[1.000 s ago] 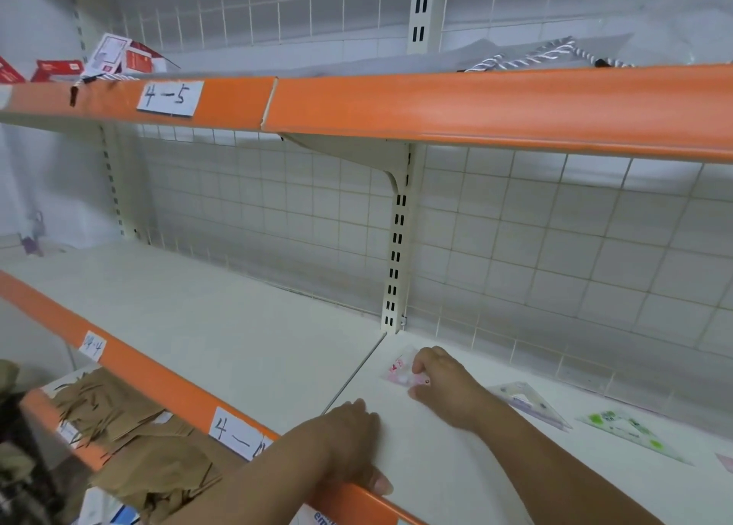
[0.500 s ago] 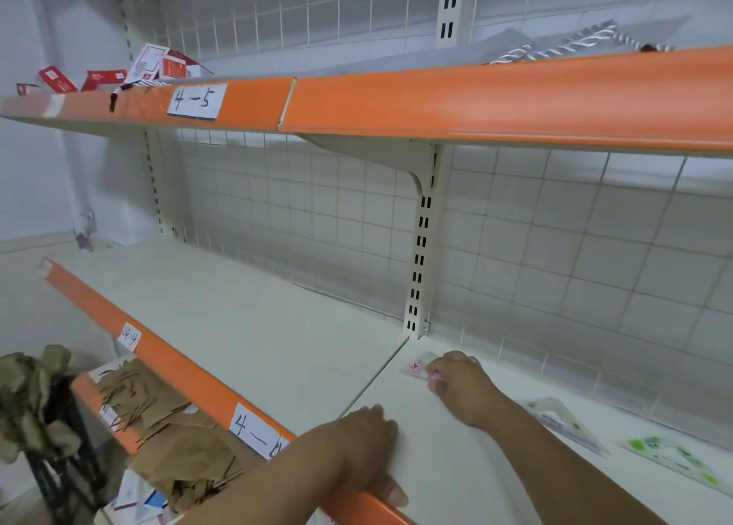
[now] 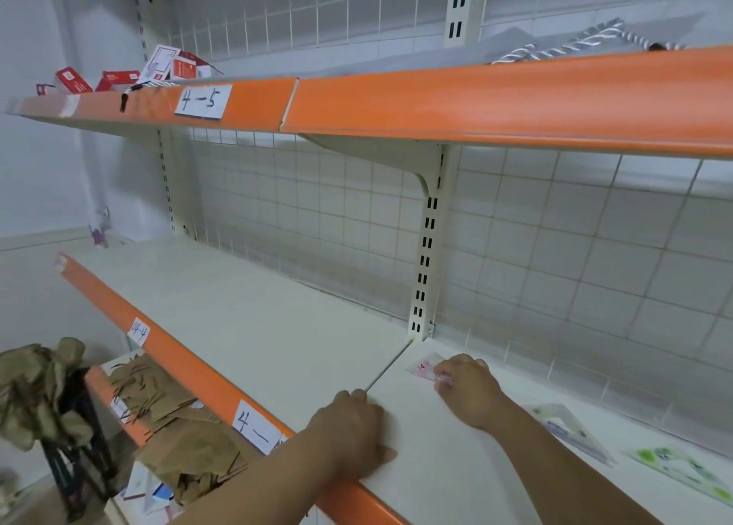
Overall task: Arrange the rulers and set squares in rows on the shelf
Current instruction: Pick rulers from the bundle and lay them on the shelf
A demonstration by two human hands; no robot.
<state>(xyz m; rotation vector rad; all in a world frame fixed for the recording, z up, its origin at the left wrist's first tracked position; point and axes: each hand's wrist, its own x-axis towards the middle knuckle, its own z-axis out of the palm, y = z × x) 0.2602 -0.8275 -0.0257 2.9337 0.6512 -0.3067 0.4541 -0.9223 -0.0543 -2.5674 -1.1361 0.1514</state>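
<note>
the right hand (image 3: pixel 468 389) hid most of the pink set square (image 3: pixel 424 366); far right, the green set square (image 3: pixel 686 473) ran off the picture's edge, its print blurred.

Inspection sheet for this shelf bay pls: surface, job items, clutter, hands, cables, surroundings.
surface: cream shelf, orange front edge, seam between two panels.
job's things: pink-printed set square, clear set square and green set square lie flat in a line, spaced apart; no rulers seen.
clutter: red boxes on the upper shelf; brown paper bags on the shelf below.
hands: right hand, fingers curled on the pink-printed set square; left hand rests on the shelf, holding nothing.
cables: nothing seen; a twisted cord lies on the upper shelf.
surroundings: wire grid back panel, slotted upright.
</note>
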